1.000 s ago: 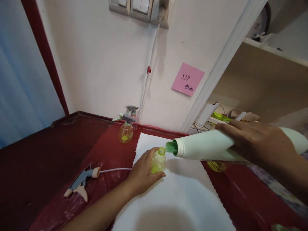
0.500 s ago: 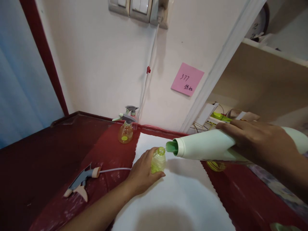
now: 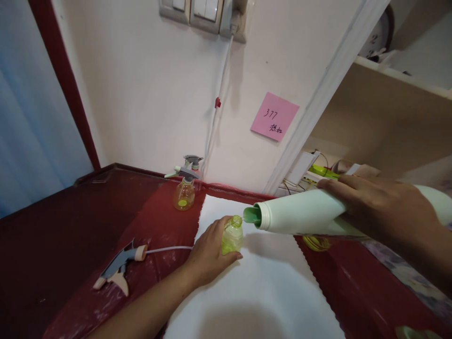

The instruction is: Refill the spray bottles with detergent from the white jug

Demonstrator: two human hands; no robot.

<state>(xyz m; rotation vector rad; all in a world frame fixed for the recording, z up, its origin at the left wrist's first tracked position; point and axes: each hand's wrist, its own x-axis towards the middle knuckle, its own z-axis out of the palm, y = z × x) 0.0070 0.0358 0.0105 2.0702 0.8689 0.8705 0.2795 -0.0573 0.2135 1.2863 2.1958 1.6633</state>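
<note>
Within the left grip [image 3: 209,253], an open yellow bottle [image 3: 233,238].

The changes are slight. The view has drifted a touch, so the pink note [image 3: 275,117] and the clock [image 3: 379,37] sit slightly farther left in it. The right grip [image 3: 384,207] has edged a little rightward on the pale green bottle [image 3: 300,210], whose spout [image 3: 251,215] now stands a sliver farther from the mouth of the small yellow bottle [image 3: 232,239].
</note>
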